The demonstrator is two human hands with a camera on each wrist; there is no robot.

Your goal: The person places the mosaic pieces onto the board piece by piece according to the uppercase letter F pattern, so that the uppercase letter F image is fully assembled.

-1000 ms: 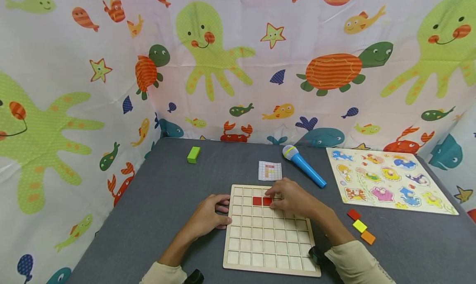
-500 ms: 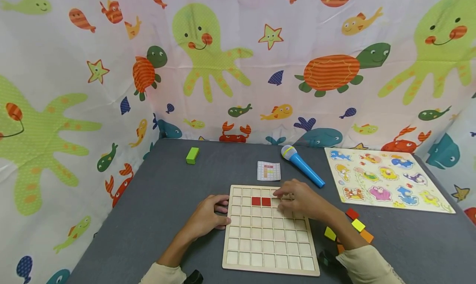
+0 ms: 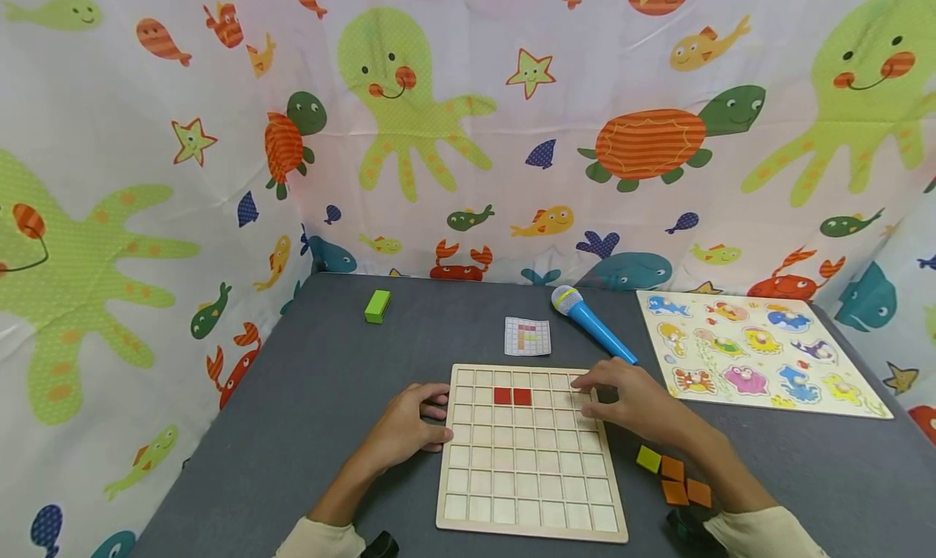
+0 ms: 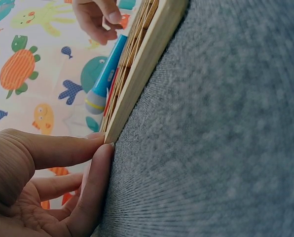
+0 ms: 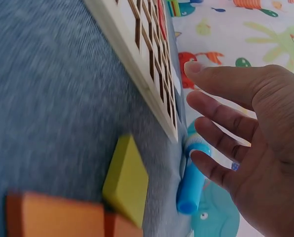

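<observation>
A wooden grid board (image 3: 537,535) lies on the table, with two red square tiles (image 3: 513,396) side by side in its second row. My left hand (image 3: 409,428) holds the board's left edge; in the left wrist view, thumb and a fingertip pinch its wooden rim (image 4: 137,79). Over the board's upper right edge is my right hand (image 3: 629,395), its fingers parted with nothing between them in the right wrist view. Below that hand sit a yellow-green tile (image 3: 647,459) and several orange tiles (image 3: 674,493), partly beside my forearm.
A printed pattern card (image 3: 527,337) lies behind the board, near a blue toy microphone (image 3: 595,324). A sea-animal puzzle board (image 3: 760,359) stands at the right. A green block (image 3: 377,306) sits at the back left. A sea-print cloth (image 3: 439,136) walls the table.
My right hand has left the second red tile and moved right across the board to its edge. The loose tiles show differently around the forearm. My left hand stays put.
</observation>
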